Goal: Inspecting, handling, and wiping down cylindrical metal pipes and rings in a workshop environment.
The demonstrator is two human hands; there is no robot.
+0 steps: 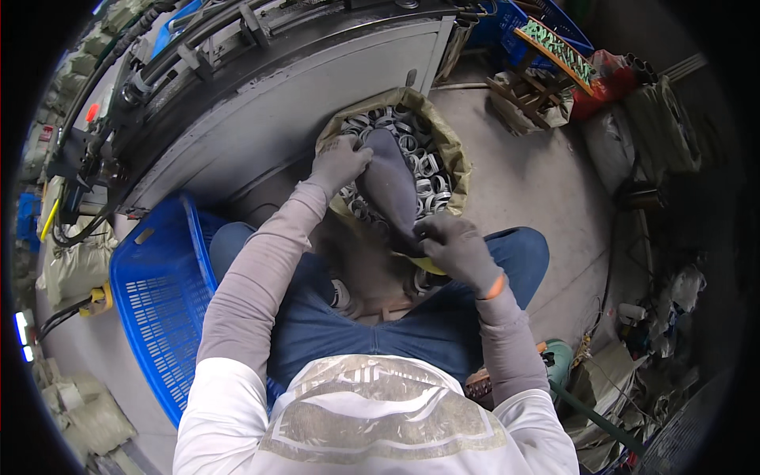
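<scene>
A dark grey piece of cloth (388,176) stretches slantwise between my two gloved hands. My left hand (340,162) has its fingers closed on the upper left edge of the cloth. At the cloth's lower right end, my right hand (455,244) pinches it. Below the cloth stands a woven sack (457,156) with its mouth rolled open, between my knees and the metal cabinet. Many grey metal-looking rings (430,188) fill the sack, and the cloth hides some of them.
A blue plastic basket (162,317) stands by my left leg. Ahead is a machine bench with a grey metal side (261,119). To the far right are a wooden rack with green pieces (558,51), a blue crate (495,28) and piled sacks (665,131).
</scene>
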